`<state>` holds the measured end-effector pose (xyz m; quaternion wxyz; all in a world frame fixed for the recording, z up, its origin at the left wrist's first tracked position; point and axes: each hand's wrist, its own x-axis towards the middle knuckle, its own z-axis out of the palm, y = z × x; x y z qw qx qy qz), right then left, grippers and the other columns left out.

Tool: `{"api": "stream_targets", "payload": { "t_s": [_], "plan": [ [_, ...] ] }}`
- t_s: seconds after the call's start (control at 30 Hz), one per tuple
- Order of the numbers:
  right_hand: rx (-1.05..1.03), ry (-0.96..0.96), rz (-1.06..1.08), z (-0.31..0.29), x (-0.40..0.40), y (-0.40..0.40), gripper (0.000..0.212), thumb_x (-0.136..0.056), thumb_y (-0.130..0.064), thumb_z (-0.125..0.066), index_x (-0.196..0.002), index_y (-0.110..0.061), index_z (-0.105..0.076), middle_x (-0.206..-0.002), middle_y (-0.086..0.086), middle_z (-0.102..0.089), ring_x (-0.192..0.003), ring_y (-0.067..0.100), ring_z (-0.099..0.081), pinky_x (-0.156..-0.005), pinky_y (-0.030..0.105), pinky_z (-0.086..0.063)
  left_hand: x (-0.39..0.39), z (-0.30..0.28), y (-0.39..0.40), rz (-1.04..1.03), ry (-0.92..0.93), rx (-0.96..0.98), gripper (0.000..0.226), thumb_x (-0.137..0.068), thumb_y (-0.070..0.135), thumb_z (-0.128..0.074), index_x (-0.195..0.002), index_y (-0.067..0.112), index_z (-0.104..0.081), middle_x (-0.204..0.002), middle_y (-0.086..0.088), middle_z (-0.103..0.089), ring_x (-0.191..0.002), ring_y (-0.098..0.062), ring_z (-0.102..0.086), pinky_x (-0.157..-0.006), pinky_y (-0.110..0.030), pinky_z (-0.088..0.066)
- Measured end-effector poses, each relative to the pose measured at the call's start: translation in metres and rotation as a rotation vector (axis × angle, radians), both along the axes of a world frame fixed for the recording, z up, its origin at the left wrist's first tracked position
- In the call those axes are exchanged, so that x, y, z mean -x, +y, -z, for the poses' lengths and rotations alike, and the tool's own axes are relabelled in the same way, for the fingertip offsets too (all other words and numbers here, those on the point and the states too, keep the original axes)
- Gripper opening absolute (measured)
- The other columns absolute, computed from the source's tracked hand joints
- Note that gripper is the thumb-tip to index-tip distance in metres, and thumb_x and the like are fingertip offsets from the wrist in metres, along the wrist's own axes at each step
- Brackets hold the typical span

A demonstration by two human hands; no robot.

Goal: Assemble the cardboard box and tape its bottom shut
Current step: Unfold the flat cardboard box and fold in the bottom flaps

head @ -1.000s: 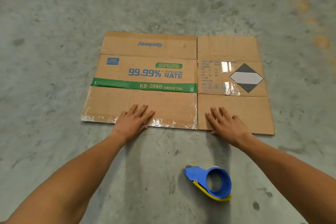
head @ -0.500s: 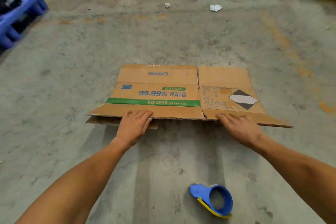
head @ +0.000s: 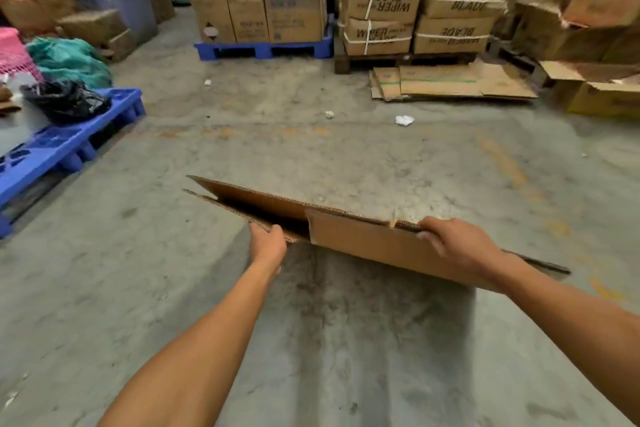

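Observation:
The flattened cardboard box (head: pixel 367 241) is lifted off the concrete floor and tilted, its plain brown underside facing me. Its two layers gape apart at the left end. My left hand (head: pixel 268 246) grips the near edge of the lower layer from below. My right hand (head: pixel 457 246) is closed over the top edge near the right side. The tape dispenser is out of view.
A blue pallet (head: pixel 62 146) with bags stands at the left. Stacked cartons on pallets (head: pixel 381 3) line the back. Flattened cardboard sheets (head: pixel 450 83) lie on the floor at the back right. Bits of white litter (head: pixel 404 120) lie on the floor.
Both hands have raised the flat box from the floor and tilted it up. My view has swung upward, so the tape dispenser has dropped out of sight.

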<state>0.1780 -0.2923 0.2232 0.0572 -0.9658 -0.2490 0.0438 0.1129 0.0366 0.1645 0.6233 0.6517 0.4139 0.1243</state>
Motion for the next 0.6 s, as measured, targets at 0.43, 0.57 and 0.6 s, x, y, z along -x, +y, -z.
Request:
{"api": "stream_targets", "payload": {
  "t_s": [0.43, 0.57, 0.6],
  "plan": [
    [-0.334, -0.224, 0.546, -0.092, -0.075, -0.006, 0.034, -0.101, -0.031, -0.044, -0.106, -0.009, -0.070, -0.111, 0.024, -0.068, -0.103, 0.042, -0.063, -0.085, 0.043, -0.050, 0.009, -0.135, 0.048, 0.411, 0.017, -0.576, 0.052, -0.087, 0.006, -0.046, -0.135, 0.026, -0.040, -0.125, -0.010, -0.062, -0.103, -0.030, -0.061, -0.083, -0.042, -0.056],
    [-0.377, -0.181, 0.716, -0.089, -0.077, -0.024, 0.035, -0.100, -0.029, -0.047, -0.106, -0.004, -0.070, -0.112, 0.027, -0.066, -0.105, 0.044, -0.062, -0.084, 0.042, -0.049, 0.022, -0.144, 0.062, 0.540, 0.004, -0.544, 0.038, -0.089, 0.009, -0.051, -0.123, 0.027, -0.055, -0.111, 0.000, -0.069, -0.099, -0.018, -0.064, -0.081, -0.037, -0.056],
    [-0.390, -0.172, 0.732, -0.084, -0.074, -0.027, 0.034, -0.099, -0.029, -0.047, -0.104, -0.004, -0.070, -0.110, 0.027, -0.066, -0.104, 0.044, -0.062, -0.083, 0.042, -0.049, 0.024, -0.142, 0.062, 0.563, -0.002, -0.527, 0.036, -0.091, 0.011, -0.052, -0.124, 0.026, -0.055, -0.111, 0.002, -0.069, -0.100, -0.017, -0.064, -0.080, -0.035, -0.055]
  ]
}}
